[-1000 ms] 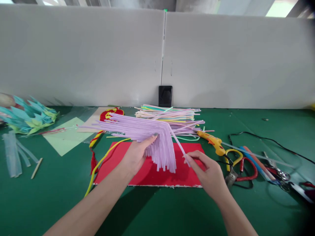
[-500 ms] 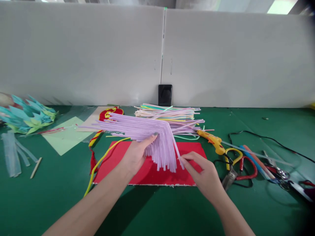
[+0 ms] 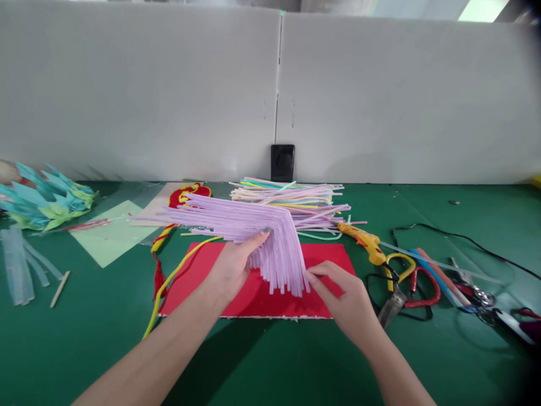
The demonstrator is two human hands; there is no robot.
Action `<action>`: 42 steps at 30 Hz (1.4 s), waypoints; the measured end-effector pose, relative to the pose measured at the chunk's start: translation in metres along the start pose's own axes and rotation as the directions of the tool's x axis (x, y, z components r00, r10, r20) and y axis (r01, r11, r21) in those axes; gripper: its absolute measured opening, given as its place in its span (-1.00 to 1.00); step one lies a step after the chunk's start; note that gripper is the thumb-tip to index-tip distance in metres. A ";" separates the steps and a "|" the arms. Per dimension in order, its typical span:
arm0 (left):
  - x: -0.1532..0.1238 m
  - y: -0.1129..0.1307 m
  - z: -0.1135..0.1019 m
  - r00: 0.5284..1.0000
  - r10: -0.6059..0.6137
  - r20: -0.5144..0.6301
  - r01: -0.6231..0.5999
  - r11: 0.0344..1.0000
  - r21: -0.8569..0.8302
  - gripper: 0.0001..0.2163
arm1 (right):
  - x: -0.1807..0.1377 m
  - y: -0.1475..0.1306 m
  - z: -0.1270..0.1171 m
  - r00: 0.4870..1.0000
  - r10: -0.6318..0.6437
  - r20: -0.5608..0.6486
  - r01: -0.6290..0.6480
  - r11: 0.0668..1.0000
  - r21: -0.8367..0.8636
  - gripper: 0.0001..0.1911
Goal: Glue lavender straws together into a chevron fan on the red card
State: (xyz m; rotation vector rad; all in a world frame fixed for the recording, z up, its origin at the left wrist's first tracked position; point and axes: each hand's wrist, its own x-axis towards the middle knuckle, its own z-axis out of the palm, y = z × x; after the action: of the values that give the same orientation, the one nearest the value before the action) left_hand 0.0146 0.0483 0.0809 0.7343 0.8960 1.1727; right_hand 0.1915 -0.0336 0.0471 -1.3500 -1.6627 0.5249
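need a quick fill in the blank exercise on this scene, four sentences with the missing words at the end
The ____ hand pinches a lower end of the bent purple strips. The board below the strips is ____. The tabletop is ____. The spiky turquoise piece sits at the picture's ____ edge.

Missing words: right; red; green; left.

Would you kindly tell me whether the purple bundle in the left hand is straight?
No, the purple bundle in the left hand has a sharp bend.
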 end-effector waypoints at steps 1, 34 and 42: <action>0.000 0.000 0.000 1.000 0.001 0.003 -0.001 1.000 0.000 -0.59 | 0.000 0.000 0.000 1.000 -0.002 0.001 0.002 1.000 0.003 -0.88; -0.001 0.000 -0.002 0.997 -0.072 0.016 0.072 0.997 0.000 -0.64 | 0.002 -0.001 0.000 1.000 -0.005 0.029 0.004 1.000 0.021 -0.84; -0.001 0.000 -0.003 0.998 -0.063 0.029 0.064 0.998 -0.003 -0.63 | 0.001 -0.001 0.000 1.000 -0.008 0.018 0.008 1.000 0.010 -0.83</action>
State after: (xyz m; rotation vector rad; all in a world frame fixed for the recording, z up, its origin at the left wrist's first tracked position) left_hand 0.0121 0.0475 0.0794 0.7131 0.8869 1.1050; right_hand 0.1912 -0.0327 0.0482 -1.3348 -1.6776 0.5419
